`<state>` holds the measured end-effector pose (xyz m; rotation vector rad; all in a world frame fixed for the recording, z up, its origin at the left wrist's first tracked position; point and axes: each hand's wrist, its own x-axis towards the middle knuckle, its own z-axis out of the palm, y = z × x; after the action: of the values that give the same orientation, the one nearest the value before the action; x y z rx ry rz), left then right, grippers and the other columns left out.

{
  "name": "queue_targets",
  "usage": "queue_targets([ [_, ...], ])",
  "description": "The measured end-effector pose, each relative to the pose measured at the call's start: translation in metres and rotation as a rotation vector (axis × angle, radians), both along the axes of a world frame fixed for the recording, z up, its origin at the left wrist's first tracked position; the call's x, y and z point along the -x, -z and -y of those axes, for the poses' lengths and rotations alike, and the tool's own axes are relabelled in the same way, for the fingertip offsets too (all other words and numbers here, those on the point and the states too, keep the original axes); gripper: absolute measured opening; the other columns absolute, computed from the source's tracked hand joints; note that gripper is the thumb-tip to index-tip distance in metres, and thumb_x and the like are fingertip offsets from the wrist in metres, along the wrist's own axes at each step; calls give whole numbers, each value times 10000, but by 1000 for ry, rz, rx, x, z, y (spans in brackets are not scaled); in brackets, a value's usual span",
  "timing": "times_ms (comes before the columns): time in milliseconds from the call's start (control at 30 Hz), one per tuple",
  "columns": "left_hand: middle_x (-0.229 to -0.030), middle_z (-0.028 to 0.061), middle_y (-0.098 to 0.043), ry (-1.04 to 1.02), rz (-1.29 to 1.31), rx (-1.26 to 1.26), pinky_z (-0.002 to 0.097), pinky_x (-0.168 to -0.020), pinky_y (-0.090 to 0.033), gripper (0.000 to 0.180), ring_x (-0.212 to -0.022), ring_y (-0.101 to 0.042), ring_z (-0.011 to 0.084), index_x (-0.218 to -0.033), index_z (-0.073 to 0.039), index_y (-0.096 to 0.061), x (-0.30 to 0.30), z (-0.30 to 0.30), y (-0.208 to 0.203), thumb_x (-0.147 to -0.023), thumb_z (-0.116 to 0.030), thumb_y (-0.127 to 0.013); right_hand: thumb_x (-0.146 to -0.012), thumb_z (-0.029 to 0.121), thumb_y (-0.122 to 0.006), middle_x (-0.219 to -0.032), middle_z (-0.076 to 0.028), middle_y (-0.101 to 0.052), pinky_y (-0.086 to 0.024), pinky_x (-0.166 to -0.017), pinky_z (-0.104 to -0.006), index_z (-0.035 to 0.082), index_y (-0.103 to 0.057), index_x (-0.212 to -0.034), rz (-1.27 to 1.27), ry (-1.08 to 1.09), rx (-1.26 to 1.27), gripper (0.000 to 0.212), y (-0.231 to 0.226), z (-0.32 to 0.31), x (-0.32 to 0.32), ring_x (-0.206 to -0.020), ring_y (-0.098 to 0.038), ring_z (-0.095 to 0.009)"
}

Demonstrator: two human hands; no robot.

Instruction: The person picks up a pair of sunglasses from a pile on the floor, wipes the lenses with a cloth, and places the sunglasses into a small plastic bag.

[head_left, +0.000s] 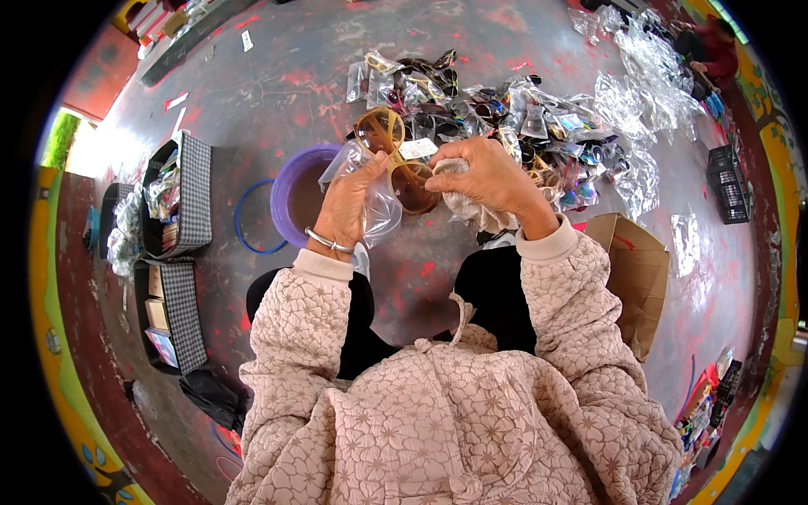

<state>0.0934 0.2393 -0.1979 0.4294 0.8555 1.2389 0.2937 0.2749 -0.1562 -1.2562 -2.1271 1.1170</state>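
In front of me, my left hand point(343, 204), closed, grips a pair of sunglasses point(414, 190) with a tan frame and brown lenses. A clear plastic bag point(384, 217) is also bunched in that hand and hangs below its fingers. A white tag point(417, 149) lies across the middle of the sunglasses. My right hand point(495, 175) is closed on a pale grey cloth point(481, 215), its fingertips at the right edge of the frame. Part of the cloth dangles beneath the hand.
A purple bucket point(286, 202) stands left of my hands beside a blue hoop point(239, 220). Beyond is a heap of sunglasses point(539, 126), many bagged. Checkered bins point(195, 192) sit left; a cardboard box point(644, 273) sits right. Another person point(717, 55) is far right near loose plastic point(648, 71).
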Motion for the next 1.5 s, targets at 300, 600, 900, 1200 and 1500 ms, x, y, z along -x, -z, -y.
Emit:
queue_targets([
  [300, -978, 79, -592, 10, -107, -75, 259, -706, -475, 235, -842, -578, 148, -1029, 23, -550, -7, 6, -14, -858, -139, -555, -677, 124, -688, -656, -29, -593, -401, -543, -226, -20, -635, -810, -278, -31, 407, 203, 11, -6, 2, -583, -505, -72],
  [600, -890, 101, -606, 86, -120, 46, 245, -643, -489, 185, -766, -587, 161, -989, 32, -563, 14, -2, -5, -847, -79, -520, -702, 128, -682, -669, 6, -569, -367, -584, -185, 18, -610, -748, -306, 94, 502, 139, -11, -6, -7, -615, -483, -57],
  [900, -849, 77, -618, 166, -15, 36, 224, -624, -485, 209, -714, -583, 128, -1010, 10, -583, 7, 0, -8, -816, -68, -576, -703, 111, -681, -649, 15, -558, -378, -562, -187, 13, -611, -751, -346, 58, 555, 130, -12, -4, -6, -597, -485, -49],
  [1200, -917, 95, -622, 247, 109, 8, 282, -672, -520, 226, -800, -611, 174, -1025, 19, -582, 1, 4, -8, -807, -43, -578, -702, 90, -675, -686, -26, -601, -413, -550, -213, -23, -622, -778, -264, -45, 511, 147, -6, -2, 2, -588, -525, -78],
  [1500, -876, 93, -627, 157, -59, -2, 287, -673, -517, 205, -756, -617, 177, -984, 40, -583, -4, 2, -6, -791, -28, -589, -752, 160, -620, -740, -55, -631, -456, -635, -223, -7, -643, -835, -420, 185, 239, 188, -21, -11, -17, -666, -558, -99],
])
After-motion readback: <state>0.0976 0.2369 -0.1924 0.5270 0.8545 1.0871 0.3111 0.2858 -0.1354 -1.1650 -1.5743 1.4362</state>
